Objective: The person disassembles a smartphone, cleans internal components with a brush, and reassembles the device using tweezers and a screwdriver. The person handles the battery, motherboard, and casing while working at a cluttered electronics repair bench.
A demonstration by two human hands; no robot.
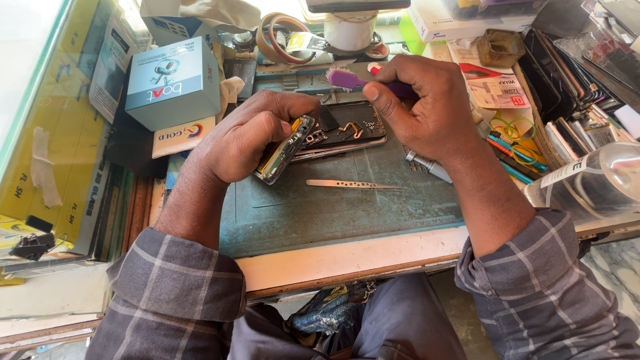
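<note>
My left hand (pixel 250 137) grips an opened phone body (pixel 283 150), tilted on its edge so its inner side faces right. My right hand (pixel 427 103) holds a purple-handled brush (pixel 347 79), bristle end pointing left above the phone. A second opened phone (pixel 347 130) lies flat on the green work mat (pixel 320 207) between my hands. Metal tweezers (pixel 353 184) rest on the mat just in front of it.
A blue-and-white box (pixel 172 83) stands at back left over a small white box (pixel 181 137). Tape rolls (pixel 283 37) sit at the back. A clear plastic bottle (pixel 593 183) lies at right beside cables, pens (pixel 517 157) and stacked phones (pixel 567 67). Yellow cartons (pixel 47 133) line the left.
</note>
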